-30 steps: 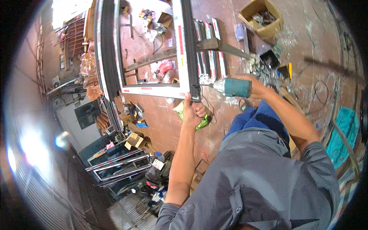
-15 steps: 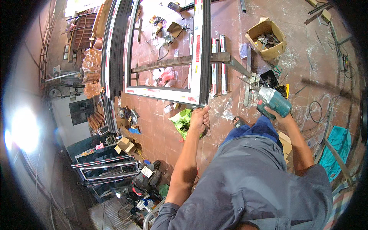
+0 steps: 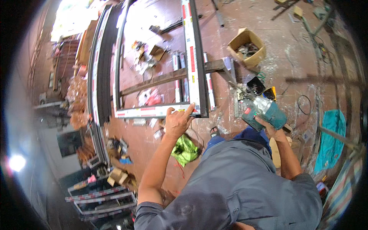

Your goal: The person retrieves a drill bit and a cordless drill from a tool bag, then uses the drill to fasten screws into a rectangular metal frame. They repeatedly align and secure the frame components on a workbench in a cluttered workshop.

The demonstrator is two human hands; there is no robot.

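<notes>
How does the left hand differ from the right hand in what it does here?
The left hand lies on the corner of the metal frame, fingers spread; the right hand is closed around a green power tool. The left reaches further forward than the right. Both are bare.

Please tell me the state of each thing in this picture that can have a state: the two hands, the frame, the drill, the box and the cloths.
Left hand: resting on the frame's near corner, fingers spread.
Right hand: closed around the power drill.
Power drill: held off the frame, tip toward the floor.
Window frame: lying flat on a crossbar, no pane visible.
Cardboard box: open, small parts inside.
Green cloth: crumpled on the floor.
Teal cloth: spread out.
</notes>
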